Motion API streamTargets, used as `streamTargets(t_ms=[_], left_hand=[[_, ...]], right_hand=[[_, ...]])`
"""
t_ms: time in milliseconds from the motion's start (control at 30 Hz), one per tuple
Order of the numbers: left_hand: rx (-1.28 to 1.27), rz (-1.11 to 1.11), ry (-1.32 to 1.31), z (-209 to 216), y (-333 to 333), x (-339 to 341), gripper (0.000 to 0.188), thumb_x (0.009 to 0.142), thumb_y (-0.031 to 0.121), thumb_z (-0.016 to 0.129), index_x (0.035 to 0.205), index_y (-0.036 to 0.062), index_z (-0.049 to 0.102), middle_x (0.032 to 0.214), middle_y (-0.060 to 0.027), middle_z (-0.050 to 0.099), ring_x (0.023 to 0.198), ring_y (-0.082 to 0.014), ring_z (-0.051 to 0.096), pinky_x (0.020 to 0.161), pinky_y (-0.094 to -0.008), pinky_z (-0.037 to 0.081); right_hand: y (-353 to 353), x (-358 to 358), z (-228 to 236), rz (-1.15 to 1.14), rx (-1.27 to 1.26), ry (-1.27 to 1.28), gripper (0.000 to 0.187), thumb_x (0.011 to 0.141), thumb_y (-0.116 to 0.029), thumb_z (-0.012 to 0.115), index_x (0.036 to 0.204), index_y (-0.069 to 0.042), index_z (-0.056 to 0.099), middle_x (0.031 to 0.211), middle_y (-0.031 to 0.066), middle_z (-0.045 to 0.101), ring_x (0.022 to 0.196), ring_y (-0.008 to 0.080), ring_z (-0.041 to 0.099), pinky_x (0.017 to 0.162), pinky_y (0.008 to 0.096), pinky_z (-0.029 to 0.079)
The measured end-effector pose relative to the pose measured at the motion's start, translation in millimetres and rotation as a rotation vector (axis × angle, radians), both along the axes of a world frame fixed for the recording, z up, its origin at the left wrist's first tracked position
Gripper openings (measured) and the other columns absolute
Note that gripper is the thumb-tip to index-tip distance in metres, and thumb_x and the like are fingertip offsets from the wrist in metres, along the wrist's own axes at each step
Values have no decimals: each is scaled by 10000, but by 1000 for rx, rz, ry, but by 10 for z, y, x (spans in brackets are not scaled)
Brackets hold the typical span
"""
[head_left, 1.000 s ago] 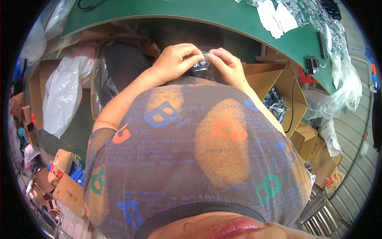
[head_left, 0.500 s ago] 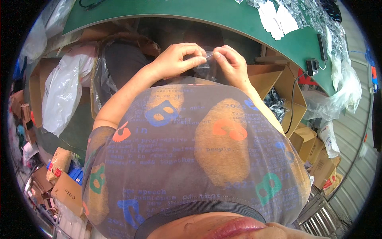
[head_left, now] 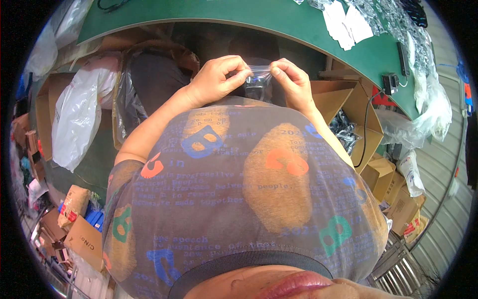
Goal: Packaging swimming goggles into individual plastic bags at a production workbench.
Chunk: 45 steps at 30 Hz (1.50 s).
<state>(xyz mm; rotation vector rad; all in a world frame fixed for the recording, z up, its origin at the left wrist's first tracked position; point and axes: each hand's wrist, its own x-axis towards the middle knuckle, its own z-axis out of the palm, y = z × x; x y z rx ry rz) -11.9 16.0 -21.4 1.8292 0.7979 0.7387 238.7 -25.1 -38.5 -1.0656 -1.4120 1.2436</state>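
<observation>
Between my hands hangs a small clear plastic bag (head_left: 259, 82), its top edge stretched flat. My left hand (head_left: 219, 77) pinches one upper corner between thumb and fingers. The other upper corner is pinched by my right hand (head_left: 293, 83). Inside the bag is something dark with a bluish glint, too small to make out. The bag's lower end is hidden behind my shirt front.
A green table (head_left: 209, 11) curves ahead, with white papers (head_left: 347, 25) and crumpled clear film (head_left: 393, 22) on its right. An open carton (head_left: 368, 127) holding dark bagged items stands at right. A white plastic sack (head_left: 77, 127) lies over a carton at left.
My hands have drawn slightly apart. The top edge of the bag, bunched between my fingertips before, is now pulled out straight.
</observation>
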Motion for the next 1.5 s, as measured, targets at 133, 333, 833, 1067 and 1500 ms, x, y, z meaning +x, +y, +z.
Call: streamTargets(t_ms=[133,333,833,1067,1500], left_hand=[[157,8,-60,43,79,-2,125,903,106,706,869,17,625,846,-85,663,737,-207,639,652,-336,506],[307,-53,-4,211,126,-71,124,866,92,728,821,23,635,779,-105,637,682,-253,635,622,-355,514],[-6,-129,-82,-16,71,70,914,714,321,917,1479,120,459,1050,-65,683,1069,-227,671,1011,-394,490],[9,-32,-195,-269,80,140,189,872,122,786,1027,39,717,1080,-44,682,997,-157,649,873,-300,517],[-479,53,-361,-482,-14,274,473,906,47,751,1346,77,579,1146,-64,670,1070,-135,633,949,-293,504]], right_hand=[[18,-26,49,23,-13,38,119,997,-92,658,1009,19,698,960,36,651,892,121,604,800,261,479],[2,-32,120,66,84,0,114,1003,-84,649,1010,21,694,958,34,653,893,121,606,802,257,477],[-84,-44,-44,-76,-159,180,147,1025,-135,642,1053,-9,711,977,2,640,907,102,618,814,256,509],[-49,39,-22,-79,21,22,107,994,-82,662,1031,10,703,982,35,663,894,141,639,788,278,526],[-59,247,82,-90,106,-289,121,940,-85,711,1043,-21,707,989,68,675,958,178,659,854,292,510]])
